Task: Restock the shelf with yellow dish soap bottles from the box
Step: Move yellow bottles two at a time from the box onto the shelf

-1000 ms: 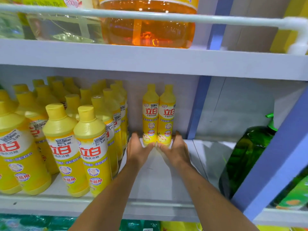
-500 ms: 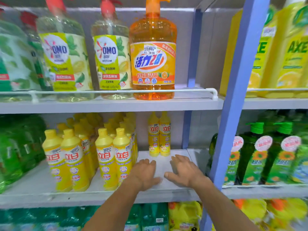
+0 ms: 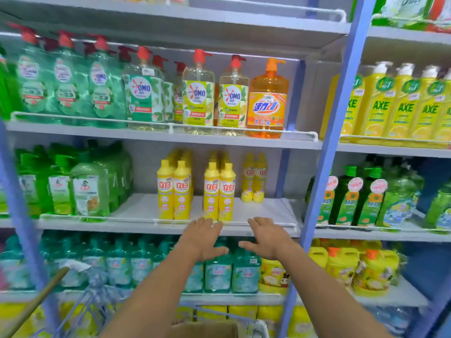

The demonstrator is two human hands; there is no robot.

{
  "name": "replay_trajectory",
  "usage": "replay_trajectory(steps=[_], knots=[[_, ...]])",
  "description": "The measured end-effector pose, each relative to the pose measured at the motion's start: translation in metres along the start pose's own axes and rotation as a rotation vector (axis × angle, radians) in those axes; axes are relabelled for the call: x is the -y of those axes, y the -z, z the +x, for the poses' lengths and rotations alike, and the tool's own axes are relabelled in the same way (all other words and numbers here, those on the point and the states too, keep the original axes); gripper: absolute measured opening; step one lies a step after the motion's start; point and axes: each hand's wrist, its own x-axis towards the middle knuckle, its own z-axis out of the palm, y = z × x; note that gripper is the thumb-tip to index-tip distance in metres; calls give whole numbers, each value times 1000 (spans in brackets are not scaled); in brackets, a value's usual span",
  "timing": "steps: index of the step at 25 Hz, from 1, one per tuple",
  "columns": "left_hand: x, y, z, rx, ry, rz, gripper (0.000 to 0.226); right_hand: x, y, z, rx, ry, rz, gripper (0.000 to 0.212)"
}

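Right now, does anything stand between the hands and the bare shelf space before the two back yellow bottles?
Only the low white rail along the shelf's front edge lies between the left hand, the right hand and that bare space.

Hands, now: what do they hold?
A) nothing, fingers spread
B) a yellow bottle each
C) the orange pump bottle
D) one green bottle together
A: the left hand and right hand show spread fingers holding nothing, in front of the shelf where the yellow dish soap bottles stand.
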Motion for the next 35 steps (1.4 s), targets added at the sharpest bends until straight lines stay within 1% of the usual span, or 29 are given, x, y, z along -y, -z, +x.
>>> replay_trajectory(steps=[7, 10, 12, 18, 23, 27, 30, 35], knots=[[75, -21, -94, 77, 203, -21, 85, 118, -8, 11, 14, 149, 47, 86], [88, -53, -115, 134, 251, -47, 84, 151, -41, 13, 48, 205, 89, 87], [88, -87, -124, 190, 271, -91, 84, 160, -77, 11, 102, 207, 106, 85], [68, -193, -144, 407, 312, -229, 88, 154, -196, -5, 315, 139, 155, 78], [36, -279, -164, 605, 338, -306, 80, 137, -298, -33, 508, 56, 209, 76], [23, -348, -177, 745, 335, -362, 80, 125, -375, -54, 685, -30, 225, 75], [23, -403, -178, 839, 327, -375, 80, 119, -426, -55, 758, -103, 241, 76], [37, -497, -168, 889, 309, -412, 75, 108, -511, -44, 772, -218, 309, 61]])
